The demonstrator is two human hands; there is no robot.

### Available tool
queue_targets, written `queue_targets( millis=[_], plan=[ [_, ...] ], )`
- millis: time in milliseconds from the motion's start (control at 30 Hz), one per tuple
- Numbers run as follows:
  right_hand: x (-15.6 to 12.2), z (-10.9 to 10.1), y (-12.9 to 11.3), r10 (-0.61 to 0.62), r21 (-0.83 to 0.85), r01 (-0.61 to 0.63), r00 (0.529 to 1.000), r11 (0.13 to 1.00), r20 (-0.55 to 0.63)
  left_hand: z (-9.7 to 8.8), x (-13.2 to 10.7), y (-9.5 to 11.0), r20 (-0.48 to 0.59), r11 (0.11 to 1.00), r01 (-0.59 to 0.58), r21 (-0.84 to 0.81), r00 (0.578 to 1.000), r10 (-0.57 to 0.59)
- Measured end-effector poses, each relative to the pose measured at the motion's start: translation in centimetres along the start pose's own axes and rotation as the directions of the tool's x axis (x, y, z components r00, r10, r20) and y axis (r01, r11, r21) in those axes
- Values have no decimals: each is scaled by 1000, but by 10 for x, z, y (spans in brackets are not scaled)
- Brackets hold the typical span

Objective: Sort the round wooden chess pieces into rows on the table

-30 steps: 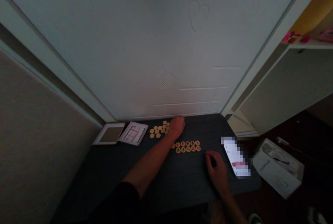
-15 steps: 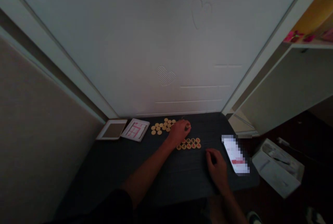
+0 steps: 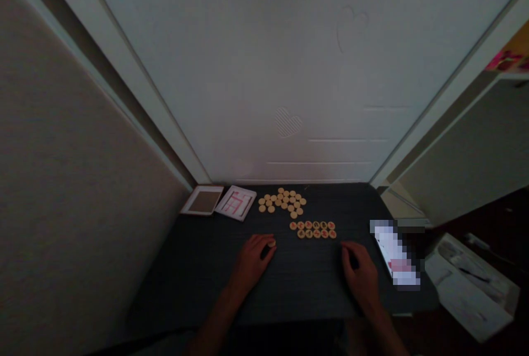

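Observation:
My left hand (image 3: 253, 259) is low over the table, left of the two rows, with thumb and fingers pinched on a round xiangqi piece (image 3: 271, 243). Ahead of it lie two short rows of xiangqi pieces (image 3: 316, 229), with red or dark marks facing up. Behind those rows, a loose cluster of pale pieces (image 3: 284, 200) shows blank faces. To the right, my right hand (image 3: 360, 270) rests on the table with fingers curled and thumb against the fingertips; nothing shows in it. Its fingertips are just in front of the right end of the rows.
A dark table (image 3: 198, 268) stands against a white panel. At its back left are a shallow tray (image 3: 186, 208) and a white box with pink lines (image 3: 237, 202). A lit phone (image 3: 394, 254) lies on the right side. Beyond the right edge sits a white box (image 3: 475, 290).
My left hand has drawn back from beside the cluster toward me and to the left, with a piece in its fingers. My right hand stays put. The view has turned slightly left.

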State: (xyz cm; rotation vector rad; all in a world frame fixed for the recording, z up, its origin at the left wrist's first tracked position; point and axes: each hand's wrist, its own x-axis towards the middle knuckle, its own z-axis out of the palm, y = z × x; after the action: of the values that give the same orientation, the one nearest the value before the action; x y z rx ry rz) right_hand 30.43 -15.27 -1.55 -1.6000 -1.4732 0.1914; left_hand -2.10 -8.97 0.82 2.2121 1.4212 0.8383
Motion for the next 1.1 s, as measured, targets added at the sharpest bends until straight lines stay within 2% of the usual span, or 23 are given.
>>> queue_targets(
  millis=[100, 200, 300, 400, 500, 600, 700, 833, 967, 1100],
  plan=[
    [-13, 10, -17, -52, 32, 52, 998, 998, 16, 0, -12, 0, -9, 1000, 5, 16, 1000, -4],
    [-27, 29, -44, -161, 124, 146, 980, 981, 118, -2, -26, -3, -47, 998, 24, 60, 999, -21],
    [-31, 51, -75, -299, 179, 259, 920, 949, 254, -5, -40, -7, -55, 993, 12, 118, 998, -5],
    [-27, 72, -100, -381, 138, 356, 853, 924, 356, -6, -49, -12, -43, 982, -35, 184, 998, 44],
    [-21, 88, -115, -422, 79, 434, 793, 898, 439, -6, -53, -14, -28, 970, -79, 231, 996, 88],
    [-20, 96, -119, -438, 40, 478, 765, 877, 473, -6, -53, -14, -42, 964, -91, 250, 994, 104],
    [-25, 93, -116, -448, 43, 488, 757, 872, 476, -7, -52, -13, -62, 966, -85, 243, 993, 103],
    [-36, 78, -108, -442, 81, 460, 768, 884, 463, -7, -52, -12, -67, 971, -78, 224, 993, 95],
    [-47, 66, -99, -423, 119, 414, 797, 902, 432, -5, -52, -14, -78, 977, -74, 200, 993, 92],
    [-54, 64, -93, -377, 144, 349, 840, 926, 390, -5, -50, -11, -94, 983, -70, 170, 992, 87]
  ],
)
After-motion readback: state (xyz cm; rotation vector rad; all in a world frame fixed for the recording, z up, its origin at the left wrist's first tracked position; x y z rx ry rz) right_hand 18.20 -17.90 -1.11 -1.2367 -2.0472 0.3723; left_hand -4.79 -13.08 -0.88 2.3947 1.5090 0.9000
